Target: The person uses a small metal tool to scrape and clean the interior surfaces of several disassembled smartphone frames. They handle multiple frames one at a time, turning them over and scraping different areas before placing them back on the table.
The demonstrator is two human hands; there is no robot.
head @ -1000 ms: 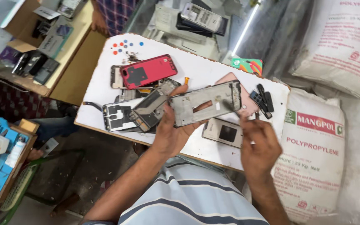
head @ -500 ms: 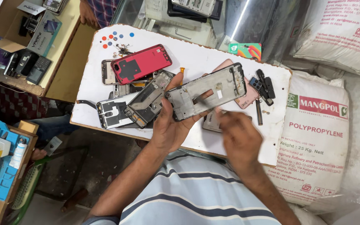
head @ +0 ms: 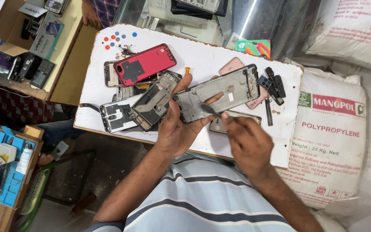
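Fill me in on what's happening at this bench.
A person sits at a white board strewn with phone parts. The left hand holds up a grey phone frame, and the right hand pokes a thin metal tool into its lower part. On the board lie a red phone back, more stripped frames and small black parts. White sacks sit to the right.

Just left of the grip lies a dark opened phone frame point(head: 153, 103), with a red phone back point(head: 144, 64) beyond it. Small black parts point(head: 273, 86) sit to its right, and farther right white printed sacks point(head: 331, 137).
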